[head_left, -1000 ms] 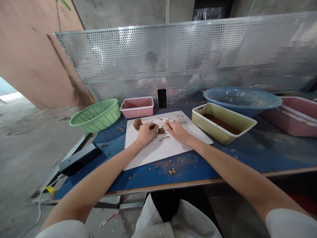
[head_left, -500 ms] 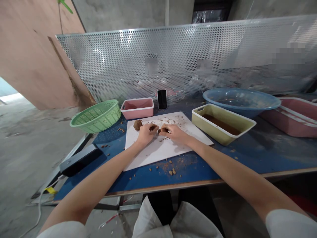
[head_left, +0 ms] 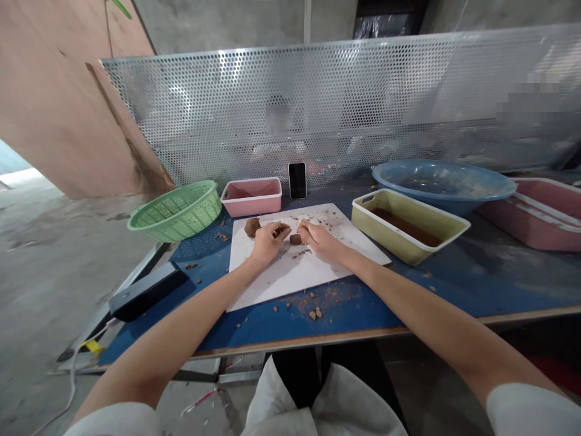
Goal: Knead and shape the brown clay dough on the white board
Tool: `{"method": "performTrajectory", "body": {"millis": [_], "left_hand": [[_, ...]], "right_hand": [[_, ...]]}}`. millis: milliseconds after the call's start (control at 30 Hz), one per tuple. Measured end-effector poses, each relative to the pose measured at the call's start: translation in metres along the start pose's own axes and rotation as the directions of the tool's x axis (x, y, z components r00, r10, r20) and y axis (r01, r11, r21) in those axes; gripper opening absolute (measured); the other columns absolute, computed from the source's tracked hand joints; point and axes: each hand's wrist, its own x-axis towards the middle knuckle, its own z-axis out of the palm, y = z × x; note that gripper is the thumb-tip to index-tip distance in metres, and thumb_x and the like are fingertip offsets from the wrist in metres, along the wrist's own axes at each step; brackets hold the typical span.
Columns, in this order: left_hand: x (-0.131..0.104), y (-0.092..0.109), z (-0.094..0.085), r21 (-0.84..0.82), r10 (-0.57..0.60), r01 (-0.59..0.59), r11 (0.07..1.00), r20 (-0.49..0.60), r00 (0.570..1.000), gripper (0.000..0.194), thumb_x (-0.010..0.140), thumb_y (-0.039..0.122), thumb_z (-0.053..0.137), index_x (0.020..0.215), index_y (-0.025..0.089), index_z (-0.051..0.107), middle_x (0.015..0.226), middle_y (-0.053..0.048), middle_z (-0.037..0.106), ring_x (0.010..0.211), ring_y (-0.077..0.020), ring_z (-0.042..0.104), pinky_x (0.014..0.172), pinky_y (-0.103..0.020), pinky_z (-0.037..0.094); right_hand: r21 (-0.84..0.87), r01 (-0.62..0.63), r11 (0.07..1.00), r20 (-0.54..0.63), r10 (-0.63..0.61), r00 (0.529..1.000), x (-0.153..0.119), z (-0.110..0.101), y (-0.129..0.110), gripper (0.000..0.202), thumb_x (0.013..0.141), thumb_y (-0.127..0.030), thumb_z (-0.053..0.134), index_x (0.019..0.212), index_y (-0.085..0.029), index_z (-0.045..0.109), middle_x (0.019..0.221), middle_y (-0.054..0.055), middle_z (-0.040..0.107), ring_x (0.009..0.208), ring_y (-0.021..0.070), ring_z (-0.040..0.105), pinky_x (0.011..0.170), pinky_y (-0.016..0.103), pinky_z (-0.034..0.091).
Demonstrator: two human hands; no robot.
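A white board [head_left: 272,281] lies before me, strewn with brown crumbs. At its left part, my left hand [head_left: 267,243] has its thumb and fingers closed on a small brown clay piece [head_left: 282,229]. A larger round clay lump [head_left: 252,227] sits just behind that hand. Between the hands a short, dark brown clay block [head_left: 295,240] shows, close to the right fingertips; whether they touch it is unclear. My right hand [head_left: 323,242] is closed, fingers curled and pressed together; what lies inside them is hidden.
A green basket [head_left: 181,215] and a pink tub [head_left: 252,207] stand at the back left, beside an upright phone [head_left: 298,180]. On the right are an olive tub [head_left: 385,237] of brown liquid, a blue basin [head_left: 442,197] and another pink tub [head_left: 521,224]. A black box [head_left: 147,290] lies left.
My right hand has drawn slightly away from the left, and the gap between them is wider. The dark clay block between them now shows more fully.
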Motion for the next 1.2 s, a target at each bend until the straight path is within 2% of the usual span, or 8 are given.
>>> {"method": "performTrajectory", "body": {"millis": [133,267,433,567,767,1000,1200], "left_hand": [[0.001,0.000,-0.001,-0.064,0.056,-0.057,0.996,-0.014,0.998,0.020,0.099,0.032,0.069,0.107,0.020,0.083,0.108,-0.011,0.083,0.098,-0.0246,0.076,0.094,-0.037,0.058],[0.001,0.000,0.000,-0.093,0.101,-0.097,0.991,0.038,0.994,0.024,0.101,0.032,0.064,0.113,0.021,0.082,0.114,-0.010,0.082,0.108,-0.0253,0.076,0.102,-0.038,0.057],[-0.001,-0.003,0.003,-0.175,0.035,-0.022,0.984,0.070,0.997,0.029,0.098,0.036,0.068,0.122,0.022,0.077,0.110,-0.008,0.083,0.095,-0.0224,0.077,0.092,-0.035,0.060],[-0.002,-0.005,0.005,-0.233,0.031,-0.022,0.972,0.037,0.999,0.025,0.095,0.043,0.072,0.109,0.022,0.075,0.108,-0.007,0.082,0.094,-0.0221,0.076,0.090,-0.035,0.059],[-0.002,-0.002,0.005,-0.259,0.036,-0.031,0.965,0.018,0.999,0.023,0.093,0.044,0.071,0.101,0.022,0.074,0.101,-0.006,0.081,0.088,-0.0214,0.074,0.085,-0.035,0.059],[-0.002,0.007,0.000,-0.287,0.010,-0.016,0.958,-0.023,1.000,0.022,0.094,0.042,0.069,0.097,0.021,0.073,0.099,-0.007,0.081,0.085,-0.0197,0.073,0.083,-0.034,0.058],[-0.002,0.008,0.000,-0.257,0.015,-0.022,0.966,-0.030,0.999,0.018,0.093,0.038,0.072,0.098,0.021,0.074,0.098,-0.007,0.082,0.086,-0.0205,0.074,0.083,-0.034,0.059]], "right_hand": [[-0.068,0.004,0.998,0.059,0.000,0.998,0.001,0.000,0.011,0.026,0.114,-0.046,0.039,0.106,-0.026,0.053,0.096,0.004,0.073,0.087,0.0236,0.068,0.083,0.036,0.049],[-0.065,-0.002,0.998,0.071,0.006,0.997,0.002,0.000,0.014,0.028,0.114,-0.047,0.039,0.109,-0.025,0.056,0.103,0.007,0.075,0.094,0.0253,0.070,0.088,0.038,0.050],[-0.108,-0.018,0.994,0.042,0.022,0.999,0.003,0.001,0.016,0.028,0.114,-0.045,0.040,0.108,-0.024,0.057,0.099,0.008,0.076,0.092,0.0259,0.070,0.084,0.037,0.050],[-0.173,-0.004,0.985,0.040,0.011,0.999,0.003,0.001,0.017,0.024,0.114,-0.040,0.041,0.103,-0.025,0.056,0.095,0.007,0.073,0.088,0.0258,0.067,0.082,0.037,0.048],[-0.128,-0.012,0.992,0.056,0.019,0.998,0.002,-0.001,0.012,0.021,0.111,-0.038,0.042,0.110,-0.024,0.057,0.100,0.007,0.071,0.089,0.0251,0.065,0.081,0.037,0.045],[-0.094,-0.047,0.994,0.015,0.049,0.999,-0.001,-0.002,0.010,0.018,0.110,-0.036,0.043,0.121,-0.026,0.052,0.075,-0.003,0.058,0.066,0.0215,0.054,0.071,0.035,0.037],[-0.067,0.007,0.998,-0.008,-0.008,1.000,0.001,0.000,0.013,0.020,0.112,-0.043,0.041,0.107,-0.026,0.050,0.090,0.002,0.065,0.081,0.0230,0.061,0.078,0.037,0.041]]}}
